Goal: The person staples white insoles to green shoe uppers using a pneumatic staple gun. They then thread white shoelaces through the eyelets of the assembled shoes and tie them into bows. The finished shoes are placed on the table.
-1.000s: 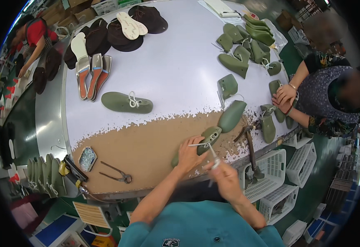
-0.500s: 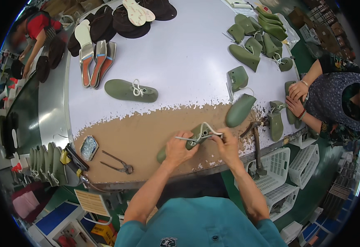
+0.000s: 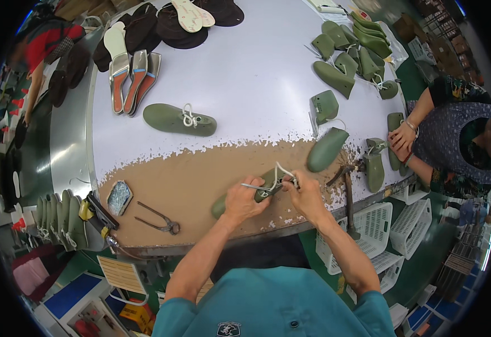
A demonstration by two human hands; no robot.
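1. the left hand is closed around the middle of an olive-green plastic shoe last that lies on the worn brown patch of the white-topped workbench; its thumb and fingers also pinch a thin metal tool laid across the last's top.
2. the right hand sits just to the right of the left one, touching the same last at its heel end, fingers pinched shut on a white cord that loops up from the last.
3. the last lies between the two hands, slanted, its toe poking out below and left of the left hand toward the bench's near edge.
4. just beyond the right hand, farther from the person, lies a second smooth green last; to the right of that hand a hammer with a dark wooden handle rests near the bench edge.
5. well to the left of the left hand lie a pair of dark metal pincers and a small crumpled foil-like tray.
6. far beyond the left hand, on the white surface, a long green last with a white cord tied on it lies alone.
7. at the right side another person's hands rest on green lasts of their own.
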